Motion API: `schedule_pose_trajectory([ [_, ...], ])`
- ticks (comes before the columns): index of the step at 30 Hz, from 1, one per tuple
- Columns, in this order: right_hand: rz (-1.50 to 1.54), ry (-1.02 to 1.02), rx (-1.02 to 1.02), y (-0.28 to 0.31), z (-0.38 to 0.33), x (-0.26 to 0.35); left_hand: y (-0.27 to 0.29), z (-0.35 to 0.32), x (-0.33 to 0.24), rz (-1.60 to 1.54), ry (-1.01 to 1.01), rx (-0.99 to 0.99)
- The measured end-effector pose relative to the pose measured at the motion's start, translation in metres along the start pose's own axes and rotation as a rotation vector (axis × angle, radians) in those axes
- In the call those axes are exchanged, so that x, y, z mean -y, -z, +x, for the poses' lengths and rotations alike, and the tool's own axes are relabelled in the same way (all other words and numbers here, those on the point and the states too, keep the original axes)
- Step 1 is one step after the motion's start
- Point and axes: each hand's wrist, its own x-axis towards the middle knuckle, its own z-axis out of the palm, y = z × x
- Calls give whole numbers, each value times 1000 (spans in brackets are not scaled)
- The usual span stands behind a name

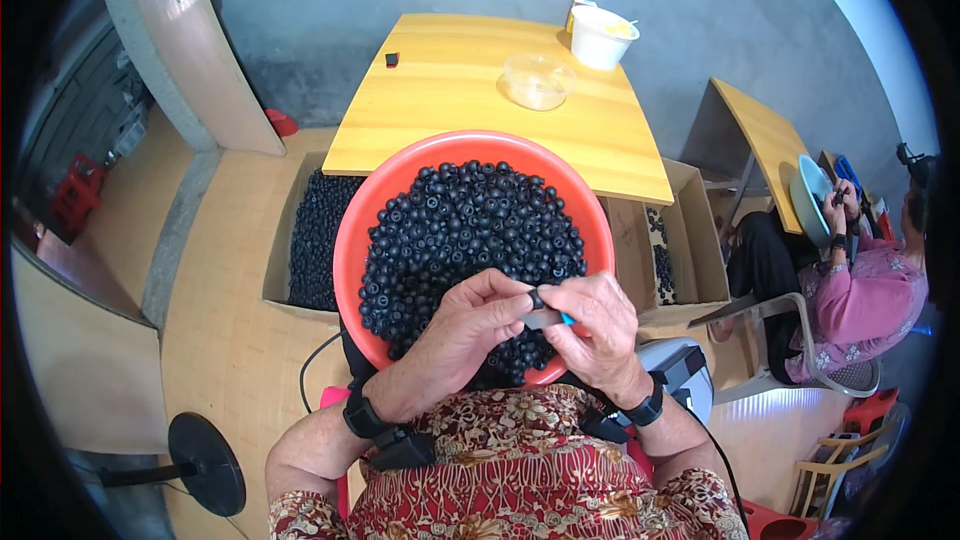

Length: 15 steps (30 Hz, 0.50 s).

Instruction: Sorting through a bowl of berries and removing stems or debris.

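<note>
You are holding a black piece (537,298) over the red basin (350,250).
Your left hand (465,325) is pinching it above the basin's near side; your right hand (600,330) is grasping a blue-ended blade (543,319) just beside it. Similar pieces (470,230) are filling the basin; a box (284,245) is standing to its left, a table (440,90) beyond it.

Remotely, I am viewing a yellow table (400,125): a black-and-red object (392,59) is lying near its left edge, a clear bowl (540,88) right of centre, a white tub (598,42) at the far-right corner. Cardboard boxes (701,230) are standing on the wood-coloured floor (225,270) below.
</note>
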Motion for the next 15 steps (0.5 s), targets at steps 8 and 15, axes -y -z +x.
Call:
schedule_pose_trajectory([
  [8,327,-300,24,3,-1,-4,-4,0,-6,-7,27,15],
  [15,328,-307,9,3,-4,-4,-4,0,-4,39,-41,10],
])
